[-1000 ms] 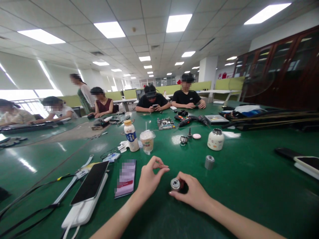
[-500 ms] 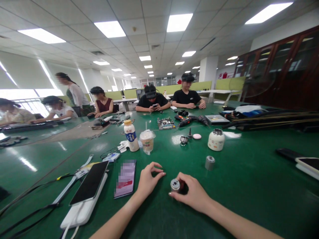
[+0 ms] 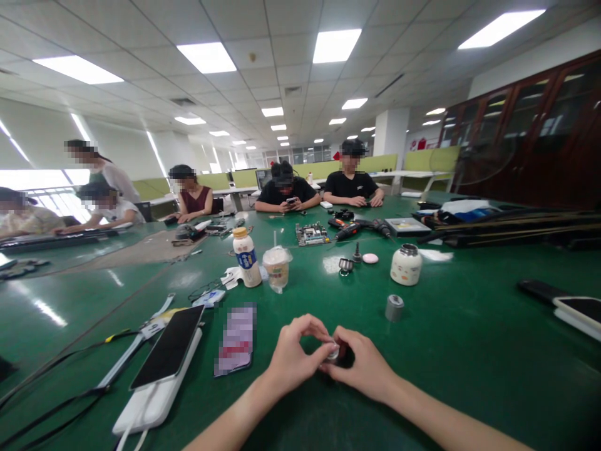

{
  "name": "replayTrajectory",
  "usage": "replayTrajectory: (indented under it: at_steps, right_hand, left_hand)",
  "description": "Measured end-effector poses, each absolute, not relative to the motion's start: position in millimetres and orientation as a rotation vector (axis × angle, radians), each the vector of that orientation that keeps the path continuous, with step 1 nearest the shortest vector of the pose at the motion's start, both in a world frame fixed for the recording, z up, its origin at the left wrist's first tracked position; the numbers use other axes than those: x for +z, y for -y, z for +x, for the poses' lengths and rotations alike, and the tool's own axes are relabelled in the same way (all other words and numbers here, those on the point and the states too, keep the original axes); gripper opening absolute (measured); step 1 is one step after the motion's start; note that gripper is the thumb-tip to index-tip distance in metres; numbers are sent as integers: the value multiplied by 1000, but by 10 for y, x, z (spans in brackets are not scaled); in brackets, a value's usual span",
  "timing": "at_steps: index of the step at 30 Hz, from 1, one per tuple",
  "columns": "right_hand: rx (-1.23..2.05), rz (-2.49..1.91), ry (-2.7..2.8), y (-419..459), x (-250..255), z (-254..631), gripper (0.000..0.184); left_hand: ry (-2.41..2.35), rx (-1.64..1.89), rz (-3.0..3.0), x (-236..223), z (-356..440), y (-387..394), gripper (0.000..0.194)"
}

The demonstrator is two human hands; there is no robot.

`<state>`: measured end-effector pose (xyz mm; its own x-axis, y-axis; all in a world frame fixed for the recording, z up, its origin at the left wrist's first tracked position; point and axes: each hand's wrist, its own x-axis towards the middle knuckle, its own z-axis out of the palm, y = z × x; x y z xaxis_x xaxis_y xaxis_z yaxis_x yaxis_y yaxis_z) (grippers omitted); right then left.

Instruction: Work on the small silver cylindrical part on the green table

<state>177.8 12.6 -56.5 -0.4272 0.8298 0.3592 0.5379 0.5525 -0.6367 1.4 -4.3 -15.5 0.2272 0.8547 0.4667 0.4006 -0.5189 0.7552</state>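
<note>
My right hand (image 3: 364,360) is wrapped round the side of a small silver metal cylinder (image 3: 333,354) on the green table in front of me. Thumb and fingers of my left hand (image 3: 300,351) close on the top of this cylinder and hide most of it. Something dark shows inside the curl of my right hand, too covered to name. Beyond my right hand stands a second silver cylinder (image 3: 395,308), upright and untouched. A phone (image 3: 236,338) with a lit screen lies left of my left hand.
A white power bank (image 3: 154,401) with a phone on it lies at left among cables. Farther off stand a milk bottle (image 3: 246,258), a drink cup (image 3: 277,268) and a cream flask (image 3: 406,265). A circuit board (image 3: 313,233) and power drill (image 3: 347,230) lie beyond; several people sit around.
My left hand has moved right and its fingertips have closed on the cylinder's top. My right hand keeps its hold. A standing person at far left has shifted left.
</note>
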Motion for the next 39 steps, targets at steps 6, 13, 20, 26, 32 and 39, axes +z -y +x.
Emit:
replayTrajectory:
  at_steps: [6, 13, 20, 26, 32, 39]
  right_hand:
    - [549, -1076, 2117, -136, -577, 1777, 27]
    - [554, -1086, 2126, -136, -576, 1777, 25]
    - [592, -1067, 2106, -129, -561, 1776, 19]
    - [611, -1075, 2106, -134, -541, 1773, 26]
    - [583, -1080, 2110, -130, -563, 1779, 27]
    - [615, -1086, 2108, -125, -557, 1769, 29]
  left_hand:
    - [-1126, 1211, 2182, -118, 0, 76, 29]
    - [-1274, 1173, 2173, -104, 23, 95, 29]
    - [-1269, 1194, 2222, -93, 40, 116, 30]
    - [-1259, 1154, 2137, -70, 32, 78, 31]
    - [-1277, 1169, 2162, -54, 26, 86, 35]
    - [-1274, 1150, 2052, -88, 8, 43, 34]
